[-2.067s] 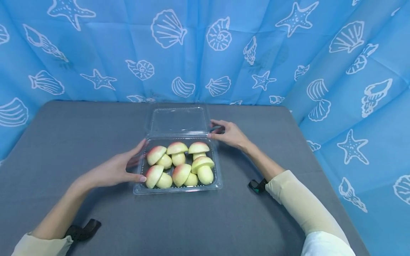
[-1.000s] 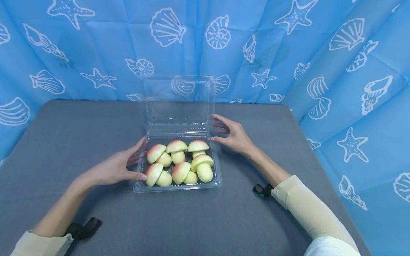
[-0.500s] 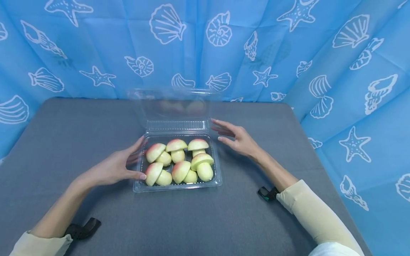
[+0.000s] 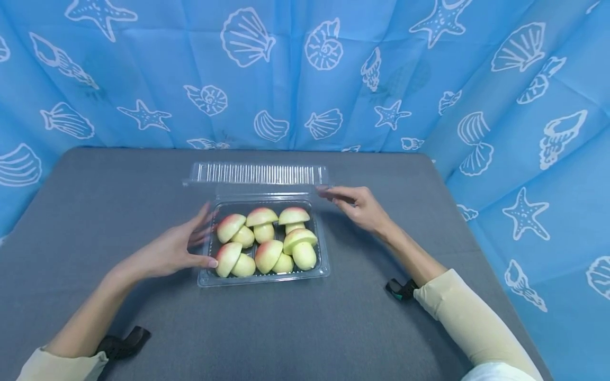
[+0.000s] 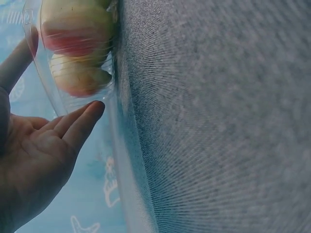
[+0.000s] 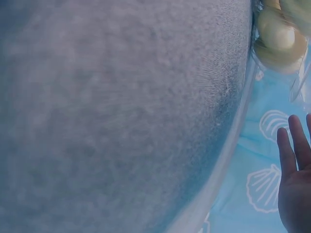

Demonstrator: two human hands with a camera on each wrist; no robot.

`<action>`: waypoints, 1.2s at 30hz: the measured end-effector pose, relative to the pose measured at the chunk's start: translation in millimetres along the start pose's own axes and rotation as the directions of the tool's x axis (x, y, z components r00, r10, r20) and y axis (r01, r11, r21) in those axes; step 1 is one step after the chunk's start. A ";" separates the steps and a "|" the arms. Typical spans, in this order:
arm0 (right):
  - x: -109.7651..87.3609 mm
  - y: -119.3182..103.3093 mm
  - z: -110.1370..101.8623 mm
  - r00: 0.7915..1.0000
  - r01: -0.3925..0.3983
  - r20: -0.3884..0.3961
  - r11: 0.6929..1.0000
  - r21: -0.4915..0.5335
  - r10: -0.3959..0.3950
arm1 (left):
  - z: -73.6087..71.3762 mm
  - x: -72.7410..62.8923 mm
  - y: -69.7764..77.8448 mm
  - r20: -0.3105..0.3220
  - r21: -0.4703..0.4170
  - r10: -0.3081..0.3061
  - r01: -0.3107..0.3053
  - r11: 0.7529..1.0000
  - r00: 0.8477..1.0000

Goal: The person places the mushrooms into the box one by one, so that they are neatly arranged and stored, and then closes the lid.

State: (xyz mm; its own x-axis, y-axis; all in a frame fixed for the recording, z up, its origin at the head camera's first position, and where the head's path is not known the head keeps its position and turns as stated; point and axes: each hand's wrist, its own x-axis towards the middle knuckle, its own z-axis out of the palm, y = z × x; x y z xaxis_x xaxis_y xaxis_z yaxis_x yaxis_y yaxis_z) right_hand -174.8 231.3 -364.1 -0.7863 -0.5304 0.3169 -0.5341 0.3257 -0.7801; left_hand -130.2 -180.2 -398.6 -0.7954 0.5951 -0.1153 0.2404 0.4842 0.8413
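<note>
A clear plastic clamshell box (image 4: 267, 281) lies on the table, holding several pale yellow mushroom-shaped pieces (image 4: 304, 248) with red-blushed caps. Its clear hinged lid (image 4: 259, 173) is raised at the back, leaning partway over toward the base. My left hand (image 4: 164, 248) spans the box's left side, thumb by the front left corner and fingers at the side wall. In the left wrist view its fingers (image 5: 87, 124) are straight at the clear wall. My right hand (image 4: 359, 209) is at the lid's right corner. Extended fingers (image 6: 287, 155) show below the lid's edge in the right wrist view.
Grey cloth covers the table (image 4: 267, 338), which has rounded back corners. A blue curtain (image 4: 410, 58) with white shells and starfish hangs behind it and along the right side. Black straps (image 4: 125, 343) are on both wrists.
The lid, leaning back two seconds ago, has swung up and forward over its hinge. My right hand has drawn slightly right and back, then met the lid's corner. My left hand has stayed put.
</note>
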 end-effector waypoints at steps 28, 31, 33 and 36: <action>-17.3 25.7 2.5 0.994 -0.010 0.110 0.990 -0.142 0.025 | -14.9 -19.7 1.3 0.011 0.190 0.013 -0.015 0.982 1.000; -18.8 23.8 3.2 0.991 -0.018 0.128 0.985 -0.172 0.040 | -17.8 -25.9 3.1 0.058 0.187 -0.009 -0.002 0.982 0.998; -20.1 22.6 4.3 0.989 -0.019 0.140 0.983 -0.184 0.046 | -19.1 -30.4 4.4 0.092 0.177 -0.027 0.010 0.984 0.995; -22.7 21.3 6.4 0.985 -0.021 0.161 0.978 -0.210 0.056 | -18.4 -35.9 5.4 0.125 0.140 -0.046 0.028 0.990 0.991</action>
State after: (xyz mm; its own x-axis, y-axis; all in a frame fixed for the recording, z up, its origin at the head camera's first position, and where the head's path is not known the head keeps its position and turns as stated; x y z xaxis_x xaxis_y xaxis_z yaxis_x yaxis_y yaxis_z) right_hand -166.3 245.2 -391.4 -0.7548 -0.6302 0.1818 -0.5704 0.4938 -0.6563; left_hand -110.6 -210.8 -380.3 -0.7296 0.6479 -0.2191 0.2931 0.5856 0.7557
